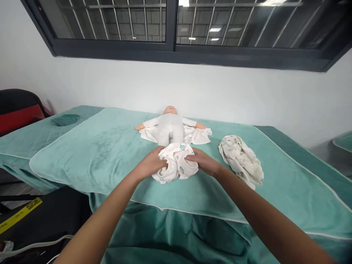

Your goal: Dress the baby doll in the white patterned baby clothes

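A baby doll (170,126) in a white bodysuit lies on its back on a teal towel (104,154), head toward the wall, arms spread over an open white garment. At its legs sits a bunched white printed baby garment (177,165). My left hand (150,163) grips the garment's left side with curled fingers. My right hand (202,161) holds its right side, fingers closed into the cloth. The doll's lower legs are hidden by the bunched cloth.
A crumpled cream cloth (242,159) lies to the right of the doll. The towel covers a teal massage bed (302,157) against a white wall under a dark window. A black and red chair (19,108) stands at left; cables lie on the floor.
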Motion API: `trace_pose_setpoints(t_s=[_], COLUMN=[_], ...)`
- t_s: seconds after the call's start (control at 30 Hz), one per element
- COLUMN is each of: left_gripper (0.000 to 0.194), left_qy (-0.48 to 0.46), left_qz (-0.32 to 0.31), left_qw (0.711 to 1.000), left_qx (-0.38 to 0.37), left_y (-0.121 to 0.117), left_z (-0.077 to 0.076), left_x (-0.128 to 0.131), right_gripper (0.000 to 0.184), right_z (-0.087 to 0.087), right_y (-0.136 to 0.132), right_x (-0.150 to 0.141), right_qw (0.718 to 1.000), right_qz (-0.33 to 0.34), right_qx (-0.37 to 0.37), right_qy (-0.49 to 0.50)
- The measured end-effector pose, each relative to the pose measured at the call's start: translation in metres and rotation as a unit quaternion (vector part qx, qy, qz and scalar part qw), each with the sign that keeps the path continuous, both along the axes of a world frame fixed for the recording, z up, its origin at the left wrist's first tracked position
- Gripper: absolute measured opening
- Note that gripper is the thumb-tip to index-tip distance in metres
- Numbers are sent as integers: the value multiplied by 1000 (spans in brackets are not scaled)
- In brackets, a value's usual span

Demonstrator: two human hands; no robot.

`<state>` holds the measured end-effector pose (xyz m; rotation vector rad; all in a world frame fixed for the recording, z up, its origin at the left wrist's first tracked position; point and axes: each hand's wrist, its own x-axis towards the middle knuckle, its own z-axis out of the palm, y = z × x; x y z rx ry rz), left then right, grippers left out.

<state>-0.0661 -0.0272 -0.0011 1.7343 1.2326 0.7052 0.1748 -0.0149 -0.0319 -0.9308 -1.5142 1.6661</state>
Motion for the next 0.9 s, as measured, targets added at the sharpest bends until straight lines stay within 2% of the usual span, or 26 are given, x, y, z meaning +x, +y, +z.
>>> trace_pose_setpoints(t_s=[0.13, 0.23, 0.3, 0.4, 0.47, 0.53, 0.63, 0.7, 0.77, 0.83, 0.9], left_gripper=[57, 61, 61, 54, 46, 39, 30, 23, 18, 15, 13], left_qy=[-153, -211, -171, -7, 93, 165, 255, 302, 340, 370, 364], left_qz=[-9, -50, -116, -226, -267, -284, -281, -256, -206, -136, -51], left_qw=[985, 974, 976, 973, 959, 945, 925, 915, 907, 891, 873], left_qx=[-73, -71, -62, -49, -34, -12, 31, 75, 140, 227, 320], left_y=[4, 7, 8, 10, 11, 10, 9, 9, 9, 9, 11], left_z=[13, 27, 44, 78, 102, 122, 145, 156, 166, 173, 180], left_x=[-3, -15, -25, -33, -32, -27, -18, -15, -12, -9, -7], right_gripper=[43, 50, 52, 46, 45, 47, 41, 29, 17, 14, 20], right_z=[9, 29, 49, 88, 114, 137, 164, 179, 194, 210, 225], right_y=[9, 16, 20, 23, 22, 20, 18, 18, 18, 18, 17], right_x=[-1, 3, 6, 6, 2, -5, -16, -21, -26, -29, -31], right_qw=[997, 997, 999, 990, 952, 892, 804, 753, 719, 716, 748], right_qz=[-24, -28, -23, 2, 49, 115, 192, 201, 188, 176, 160], right_qx=[-53, -56, -31, 70, 156, 224, 308, 359, 396, 417, 424], right_qy=[51, 34, 7, -121, -259, -376, -472, -514, -539, -531, -485])
